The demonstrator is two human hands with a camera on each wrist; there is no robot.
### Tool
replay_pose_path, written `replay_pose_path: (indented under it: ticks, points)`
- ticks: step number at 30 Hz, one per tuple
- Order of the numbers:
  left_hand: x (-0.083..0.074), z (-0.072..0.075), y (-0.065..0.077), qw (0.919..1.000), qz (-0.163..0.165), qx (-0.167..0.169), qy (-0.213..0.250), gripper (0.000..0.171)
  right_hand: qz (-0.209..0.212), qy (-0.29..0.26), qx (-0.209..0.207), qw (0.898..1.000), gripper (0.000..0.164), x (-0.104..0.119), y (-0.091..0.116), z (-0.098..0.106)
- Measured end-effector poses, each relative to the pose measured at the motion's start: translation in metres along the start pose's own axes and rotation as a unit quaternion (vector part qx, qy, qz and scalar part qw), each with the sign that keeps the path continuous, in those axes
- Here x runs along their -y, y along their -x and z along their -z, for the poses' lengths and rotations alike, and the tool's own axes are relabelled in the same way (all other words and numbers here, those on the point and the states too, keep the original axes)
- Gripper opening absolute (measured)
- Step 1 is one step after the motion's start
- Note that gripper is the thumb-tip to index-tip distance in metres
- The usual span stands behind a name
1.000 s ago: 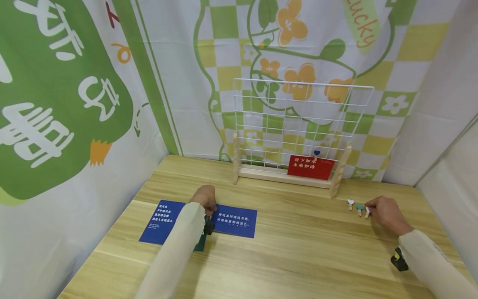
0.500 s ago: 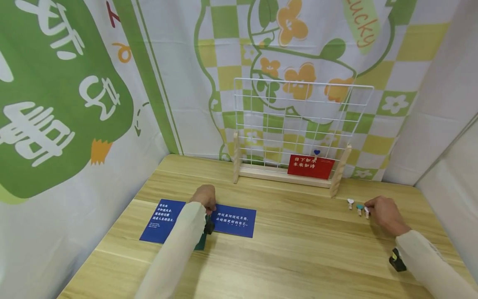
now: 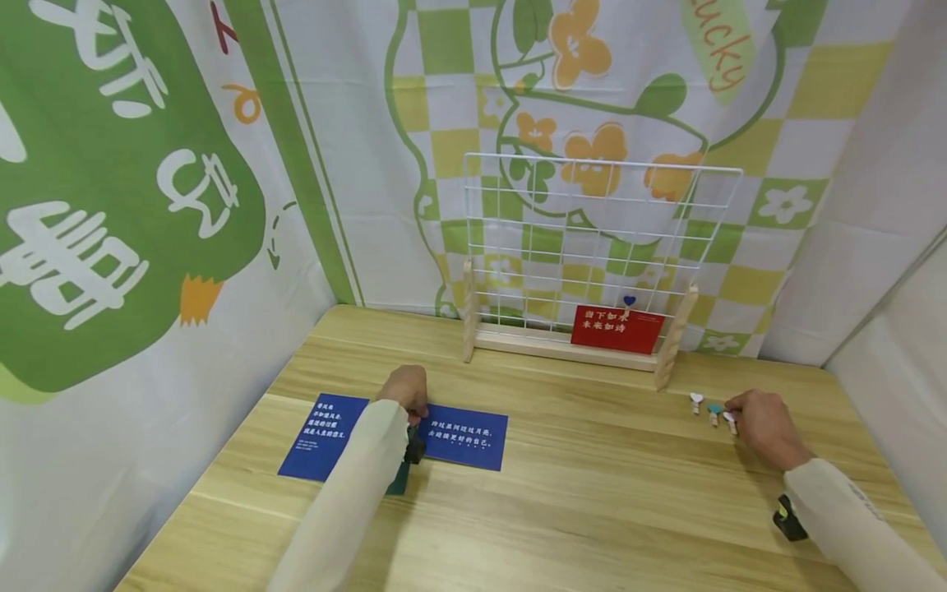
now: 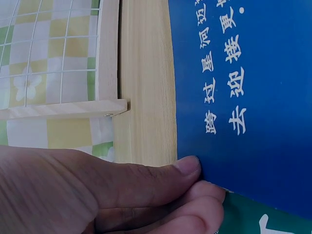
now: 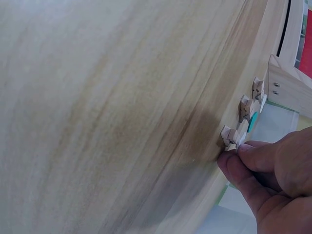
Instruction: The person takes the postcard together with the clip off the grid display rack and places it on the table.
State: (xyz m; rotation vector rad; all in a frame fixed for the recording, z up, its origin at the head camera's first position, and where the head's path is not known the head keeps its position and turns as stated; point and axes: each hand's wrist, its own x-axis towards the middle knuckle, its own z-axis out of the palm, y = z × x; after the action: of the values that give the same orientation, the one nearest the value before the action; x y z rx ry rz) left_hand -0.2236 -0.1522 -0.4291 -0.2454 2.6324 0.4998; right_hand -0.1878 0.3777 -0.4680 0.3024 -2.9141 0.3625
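Note:
At the table's left, my left hand (image 3: 406, 391) pinches the left end of a blue card with white writing (image 3: 464, 438). The left wrist view shows the thumb on top of the blue card (image 4: 253, 97) and the fingers curled under its corner, above a green card (image 4: 258, 209). On the right side, my right hand (image 3: 762, 423) pinches a small wooden clothespin with a white heart (image 3: 731, 423). In the right wrist view, thumb and fingertip meet at the heart end of this clothespin (image 5: 233, 136). Beside it lie a teal-heart clothespin (image 3: 713, 413) and another white-heart clothespin (image 3: 696, 402).
A white wire grid rack (image 3: 584, 238) on wooden feet stands at the back. Low on its right hangs a red card (image 3: 616, 329) under a blue-heart clothespin (image 3: 629, 302). Another blue card (image 3: 320, 440) lies at the left, partly behind my left sleeve (image 3: 344, 501).

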Motion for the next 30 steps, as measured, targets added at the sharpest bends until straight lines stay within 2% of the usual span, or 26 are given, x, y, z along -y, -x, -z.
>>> replay_pose_path:
  ticks: [7, 16, 21, 30]
  points:
    - [-0.0038, 0.0013, 0.0022, 1.0000, 0.006, 0.002, -0.002, 0.008, 0.008, 0.012, -0.013, 1.000, 0.015, -0.0041, 0.0010, -0.0025]
    - [0.0009, -0.0039, -0.0031, 1.0000, 0.006, -0.001, 0.002, 0.009, 0.004, -0.005, 0.004, 1.000, 0.017, -0.0039, 0.0017, -0.0029]
    - [0.0023, -0.0057, -0.0037, 1.0000, -0.005, -0.004, -0.007, 0.009, 0.002, -0.008, 0.005, 1.000, 0.017, -0.0052, 0.0015, -0.0033]
    - [-0.0016, -0.0041, -0.0034, 0.9999, -0.003, -0.005, -0.010, 0.009, 0.008, -0.005, 0.002, 1.000, 0.014, -0.0068, -0.0001, -0.0032]
